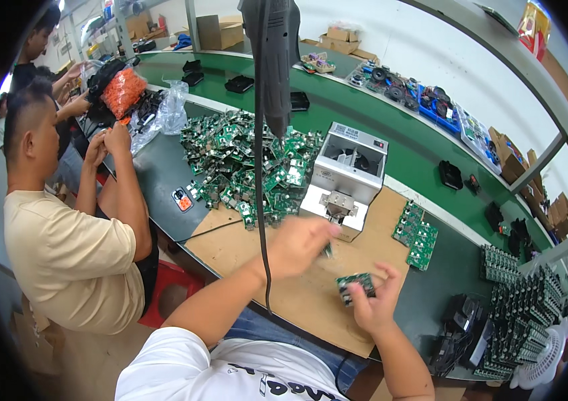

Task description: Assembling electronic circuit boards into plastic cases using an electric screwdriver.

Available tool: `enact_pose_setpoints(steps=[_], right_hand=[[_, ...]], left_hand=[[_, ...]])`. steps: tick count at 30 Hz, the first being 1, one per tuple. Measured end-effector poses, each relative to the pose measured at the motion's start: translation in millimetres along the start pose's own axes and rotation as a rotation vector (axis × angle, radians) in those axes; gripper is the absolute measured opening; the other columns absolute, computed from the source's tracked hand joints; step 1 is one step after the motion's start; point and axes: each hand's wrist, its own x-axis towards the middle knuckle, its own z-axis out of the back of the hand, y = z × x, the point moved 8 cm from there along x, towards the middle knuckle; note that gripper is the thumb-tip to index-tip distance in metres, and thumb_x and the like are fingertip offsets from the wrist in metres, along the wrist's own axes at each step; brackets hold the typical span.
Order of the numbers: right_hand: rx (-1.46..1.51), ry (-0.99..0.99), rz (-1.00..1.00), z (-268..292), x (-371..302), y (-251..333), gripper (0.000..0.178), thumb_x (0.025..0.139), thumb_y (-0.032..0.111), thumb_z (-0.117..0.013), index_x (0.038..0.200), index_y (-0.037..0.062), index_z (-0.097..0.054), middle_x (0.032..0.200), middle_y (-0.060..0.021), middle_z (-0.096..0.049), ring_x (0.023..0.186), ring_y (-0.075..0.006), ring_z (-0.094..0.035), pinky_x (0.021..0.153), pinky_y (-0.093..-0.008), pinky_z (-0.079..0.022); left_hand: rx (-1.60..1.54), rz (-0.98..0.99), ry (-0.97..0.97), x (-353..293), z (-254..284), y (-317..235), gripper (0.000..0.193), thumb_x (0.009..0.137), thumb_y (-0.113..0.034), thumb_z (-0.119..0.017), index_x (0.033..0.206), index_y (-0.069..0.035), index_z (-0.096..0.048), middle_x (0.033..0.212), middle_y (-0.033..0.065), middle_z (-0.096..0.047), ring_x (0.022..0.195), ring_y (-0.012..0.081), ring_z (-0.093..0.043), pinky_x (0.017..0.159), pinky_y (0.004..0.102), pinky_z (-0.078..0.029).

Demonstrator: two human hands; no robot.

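Note:
My left hand is in front of a silver screw-feeder-like machine, its fingers curled together and slightly blurred. A small dark piece shows under its fingertips, too small to name. To the right and nearer to me, my right hand grips a small green circuit board between thumb and fingers, above the brown cardboard sheet. A dark electric screwdriver hangs tip down from above, its cable falling past my left forearm. Behind my left hand lies a large heap of green circuit boards.
Joined green boards lie right of the machine. Stacked boards, black adapters with cables and a white fan stand at the right. A green conveyor belt runs behind. A co-worker sits at my left beside a phone.

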Motion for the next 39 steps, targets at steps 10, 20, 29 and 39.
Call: enact_pose_setpoints(steps=[10,20,29,39], right_hand=[[0.209,-0.1,-0.413,3,12,-18,0.055,0.083,-0.002,-0.064,0.126,0.0051,-0.03,0.093,-0.0091,-0.062,0.081,-0.0103,-0.059,0.069,-0.0232,-0.049],[0.187,-0.07,-0.425,-14,-2,-28,0.024,0.084,0.009,-0.069,0.095,-0.0012,-0.051,0.08,-0.0101,-0.064,0.068,-0.0121,-0.061,0.059,-0.0254,-0.048],[-0.349,0.43,-0.122,-30,1,-5,0.024,0.086,0.026,-0.065,0.077,0.0044,-0.061,0.064,-0.0121,-0.059,0.055,-0.0307,-0.057,0.053,-0.0358,-0.045],[-0.288,0.468,-0.319,-42,-4,-17,0.02,0.088,0.022,-0.062,0.08,0.0042,-0.065,0.069,-0.0083,-0.066,0.059,-0.022,-0.064,0.058,-0.0319,-0.049]], left_hand=[[0.555,-0.421,-0.513,18,90,-4,0.042,0.097,-0.039,-0.038,0.109,-0.002,-0.054,0.099,0.0175,-0.058,0.097,0.0356,-0.055,0.082,0.0415,-0.043],[0.115,-0.205,-0.089,-37,-27,-9,0.017,0.09,-0.018,-0.055,0.092,-0.001,-0.055,0.09,0.0144,-0.059,0.078,0.024,-0.059,0.067,0.0354,-0.046],[0.098,-0.228,-0.031,-31,-35,-15,0.019,0.091,-0.017,-0.057,0.079,-0.002,-0.06,0.066,0.0147,-0.058,0.06,0.0319,-0.059,0.056,0.037,-0.045],[-0.019,-0.186,0.064,-29,-39,10,0.024,0.093,-0.019,-0.052,0.077,-0.002,-0.058,0.065,0.0159,-0.056,0.06,0.0336,-0.057,0.056,0.0372,-0.044]])
